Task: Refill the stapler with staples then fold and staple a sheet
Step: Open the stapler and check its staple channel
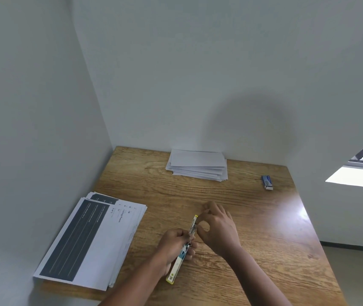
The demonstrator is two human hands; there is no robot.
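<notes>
- Lying across the middle of the wooden table (pixel 253 217), just above its surface, a slim stapler with yellow ends and a white body (pixel 177 265) is being held opened out into one long line, its far yellow tip pointing away from the person and its near yellow end pointing toward the table's front edge.
- The stapler's middle section is being clamped by the left hand (pixel 174 244), whose fingers are being kept curled tightly around it.
- The far half of the stapler is being pinched by the right hand (pixel 217 226), thumb and forefinger pressed together at the metal channel; whether a strip of staples is being gripped there cannot be told.
- A stack of printed sheets with dark grey panels (pixel 92 237) is being kept at the table's left edge; the words "Living Room" and "2 of 3" are being shown on the top sheet, the finer lines being too small to read.
- A pile of folded white sheets (pixel 198 165) is being kept against the back wall.
- A small blue and white staple box (pixel 267 182) is being left near the far right corner, well apart from both hands; its label cannot be read.
</notes>
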